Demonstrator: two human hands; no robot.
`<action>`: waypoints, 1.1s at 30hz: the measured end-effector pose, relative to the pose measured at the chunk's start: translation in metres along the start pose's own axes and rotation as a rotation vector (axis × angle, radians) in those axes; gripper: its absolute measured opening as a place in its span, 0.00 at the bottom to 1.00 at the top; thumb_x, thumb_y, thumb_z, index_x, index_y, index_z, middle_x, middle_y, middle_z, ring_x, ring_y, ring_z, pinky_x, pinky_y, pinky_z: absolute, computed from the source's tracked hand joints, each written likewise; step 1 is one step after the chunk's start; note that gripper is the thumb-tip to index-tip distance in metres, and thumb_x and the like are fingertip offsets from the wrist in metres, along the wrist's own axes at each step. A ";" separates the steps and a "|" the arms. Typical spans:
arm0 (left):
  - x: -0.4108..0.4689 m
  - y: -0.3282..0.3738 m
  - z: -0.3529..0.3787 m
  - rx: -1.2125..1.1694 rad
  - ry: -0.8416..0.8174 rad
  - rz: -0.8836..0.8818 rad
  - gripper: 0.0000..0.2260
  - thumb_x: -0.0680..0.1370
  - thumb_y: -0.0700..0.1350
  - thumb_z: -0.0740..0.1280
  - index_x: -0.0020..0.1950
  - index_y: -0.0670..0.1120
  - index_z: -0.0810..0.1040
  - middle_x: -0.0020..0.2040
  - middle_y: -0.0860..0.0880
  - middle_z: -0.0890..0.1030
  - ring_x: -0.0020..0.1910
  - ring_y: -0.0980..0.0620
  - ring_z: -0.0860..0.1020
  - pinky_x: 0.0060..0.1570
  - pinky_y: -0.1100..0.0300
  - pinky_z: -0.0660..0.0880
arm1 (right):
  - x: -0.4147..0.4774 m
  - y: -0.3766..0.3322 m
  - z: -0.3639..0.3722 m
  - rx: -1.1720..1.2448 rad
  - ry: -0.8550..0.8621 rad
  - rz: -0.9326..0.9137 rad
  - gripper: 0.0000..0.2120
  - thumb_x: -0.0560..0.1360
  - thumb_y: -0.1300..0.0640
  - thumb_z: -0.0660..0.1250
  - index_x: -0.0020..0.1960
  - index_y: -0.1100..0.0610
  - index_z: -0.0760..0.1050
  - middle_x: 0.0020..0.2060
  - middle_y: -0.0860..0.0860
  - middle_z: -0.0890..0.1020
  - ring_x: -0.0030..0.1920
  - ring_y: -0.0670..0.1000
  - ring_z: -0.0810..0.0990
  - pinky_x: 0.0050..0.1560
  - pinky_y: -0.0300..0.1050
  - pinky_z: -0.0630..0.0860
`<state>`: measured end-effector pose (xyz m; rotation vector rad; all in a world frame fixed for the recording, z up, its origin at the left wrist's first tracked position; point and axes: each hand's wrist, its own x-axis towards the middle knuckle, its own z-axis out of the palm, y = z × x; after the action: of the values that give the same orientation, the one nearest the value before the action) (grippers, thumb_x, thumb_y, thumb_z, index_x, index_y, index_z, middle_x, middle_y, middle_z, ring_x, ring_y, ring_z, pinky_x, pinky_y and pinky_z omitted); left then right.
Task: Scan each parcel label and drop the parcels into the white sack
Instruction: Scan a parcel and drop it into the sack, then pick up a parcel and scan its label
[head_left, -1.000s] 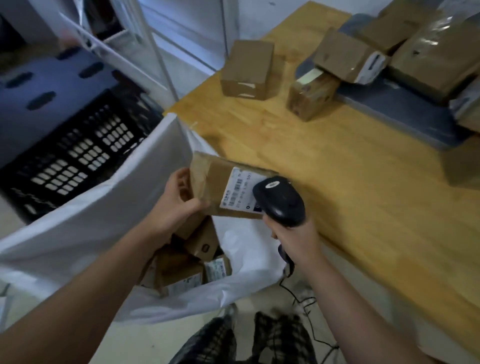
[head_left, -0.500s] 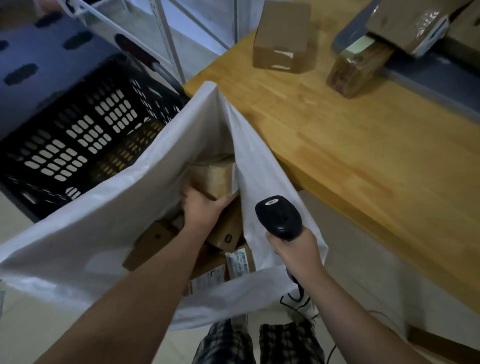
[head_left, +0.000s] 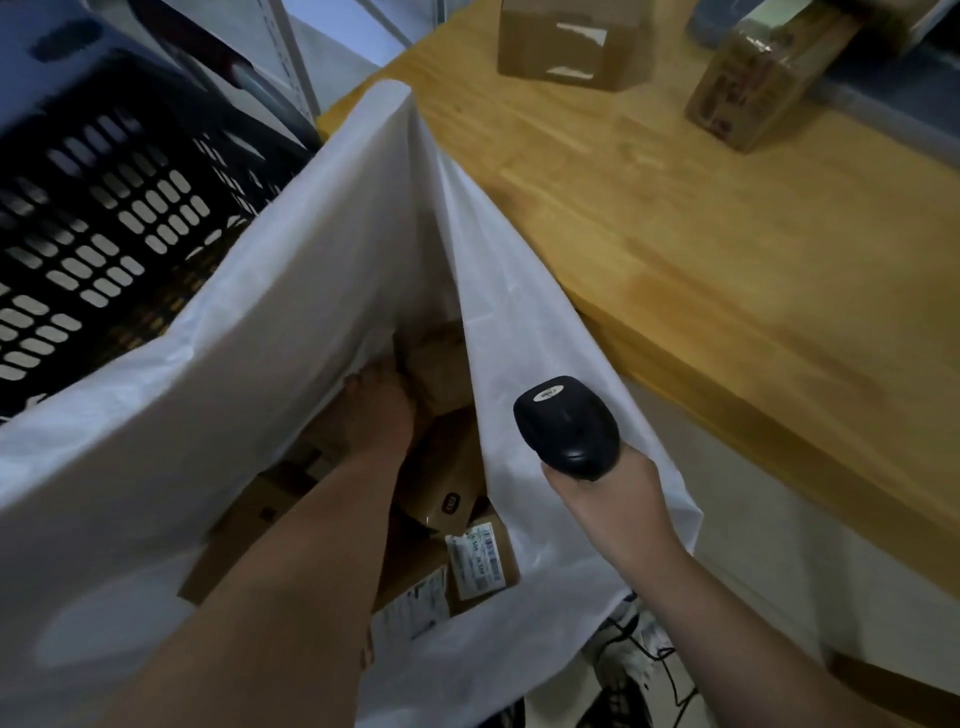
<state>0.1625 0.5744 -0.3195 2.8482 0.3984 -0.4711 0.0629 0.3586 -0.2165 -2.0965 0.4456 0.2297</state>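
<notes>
The white sack (head_left: 249, 332) gapes between the black crate (head_left: 104, 208) at its left wall and the tabletop (head_left: 727, 270) edge at its right, the mouth narrowing to a fold by the tabletop's corner. The left hand (head_left: 376, 415) is deep inside against the topmost parcel (head_left: 439, 364), its fingers lost in shadow, so I cannot tell whether they clasp it. The right hand (head_left: 610, 501), just outside the sack's right wall, has its fingers curled round the one black scanner (head_left: 569, 426). Perhaps five parcels lie in the sack, and two more stand on the tabletop, a brown box (head_left: 566, 44) and a taped box (head_left: 753, 88).
</notes>
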 end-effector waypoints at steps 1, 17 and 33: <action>-0.001 -0.002 0.003 0.010 0.003 0.000 0.19 0.81 0.51 0.58 0.70 0.46 0.66 0.67 0.42 0.71 0.64 0.40 0.69 0.62 0.42 0.69 | 0.002 0.000 0.002 -0.004 -0.003 0.004 0.13 0.70 0.58 0.75 0.32 0.51 0.73 0.27 0.46 0.77 0.32 0.41 0.77 0.31 0.29 0.69; -0.108 0.058 -0.119 -0.020 0.163 0.391 0.20 0.80 0.47 0.61 0.71 0.45 0.66 0.70 0.43 0.66 0.66 0.42 0.67 0.62 0.48 0.68 | -0.014 -0.052 -0.061 0.124 0.057 0.050 0.06 0.70 0.61 0.73 0.37 0.61 0.77 0.27 0.53 0.79 0.36 0.59 0.81 0.38 0.49 0.75; -0.169 0.336 -0.203 0.183 0.295 0.951 0.20 0.79 0.48 0.61 0.71 0.47 0.66 0.68 0.45 0.66 0.66 0.44 0.65 0.63 0.52 0.65 | -0.021 -0.028 -0.319 0.281 0.432 0.109 0.10 0.73 0.61 0.71 0.44 0.70 0.78 0.33 0.60 0.77 0.36 0.56 0.76 0.33 0.43 0.68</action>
<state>0.1660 0.2747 -0.0147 2.8428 -0.9686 0.1096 0.0516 0.1075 -0.0171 -1.8413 0.8011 -0.2193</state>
